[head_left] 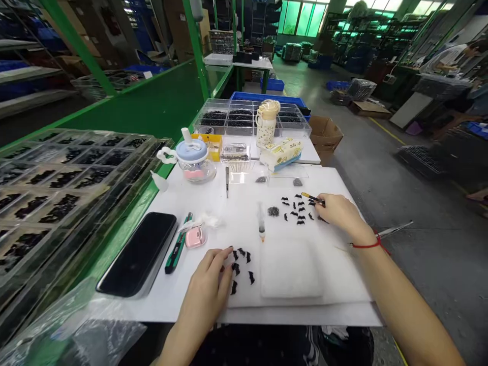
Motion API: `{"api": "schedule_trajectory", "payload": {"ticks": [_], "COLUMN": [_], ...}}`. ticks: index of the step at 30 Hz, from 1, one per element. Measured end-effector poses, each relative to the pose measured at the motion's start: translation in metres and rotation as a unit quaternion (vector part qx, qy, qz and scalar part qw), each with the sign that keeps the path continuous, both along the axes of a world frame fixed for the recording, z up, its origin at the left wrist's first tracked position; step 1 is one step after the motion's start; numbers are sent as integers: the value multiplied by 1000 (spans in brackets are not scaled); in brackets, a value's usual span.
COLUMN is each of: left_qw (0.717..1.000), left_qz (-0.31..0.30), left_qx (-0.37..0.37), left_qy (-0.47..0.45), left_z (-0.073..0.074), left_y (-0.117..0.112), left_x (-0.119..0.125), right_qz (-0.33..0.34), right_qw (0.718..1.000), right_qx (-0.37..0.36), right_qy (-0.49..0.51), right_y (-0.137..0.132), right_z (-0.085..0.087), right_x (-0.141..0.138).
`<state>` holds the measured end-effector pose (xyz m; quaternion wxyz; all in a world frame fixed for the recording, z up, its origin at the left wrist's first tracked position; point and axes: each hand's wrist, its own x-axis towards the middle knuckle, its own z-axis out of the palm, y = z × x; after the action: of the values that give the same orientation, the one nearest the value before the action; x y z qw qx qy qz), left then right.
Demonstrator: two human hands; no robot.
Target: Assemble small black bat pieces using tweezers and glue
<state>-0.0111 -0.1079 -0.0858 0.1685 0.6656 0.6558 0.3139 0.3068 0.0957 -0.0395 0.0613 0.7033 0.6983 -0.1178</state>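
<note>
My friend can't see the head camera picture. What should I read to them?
A person's right hand holds a thin yellow-and-black tool by small black bat-shaped pieces on a white work surface; the left hand is beside more of them.

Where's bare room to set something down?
Free: between the tweezers and syringe; also between the white pad and right forearm. Crowded: around the phone and green knife, and among the black pieces by the right hand.
</note>
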Motion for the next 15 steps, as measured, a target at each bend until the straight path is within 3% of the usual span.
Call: {"api": "schedule_trajectory", "payload": {"ticks": [5,9,12,15], "left_qw": [1000,999,998,999], "left_qz": [16,34,34,27], "left_qx": [-11,-32,-39,-19], "left_qy": [11,21,30,30], "left_z": [5,6,8,5], "left_y": [3,5,8,11], "left_x": [3,4,4,-1], "right_qz": [-16,-8,31,107], "right_qw": [999,988,957,907], "right_qx": [28,87,109,111], "right_qy": [22,130,267,392], "right_y": [-7,-17,-33,-63], "right_z": [-2,6,17,22], "right_x": [5,16,24,28]}}
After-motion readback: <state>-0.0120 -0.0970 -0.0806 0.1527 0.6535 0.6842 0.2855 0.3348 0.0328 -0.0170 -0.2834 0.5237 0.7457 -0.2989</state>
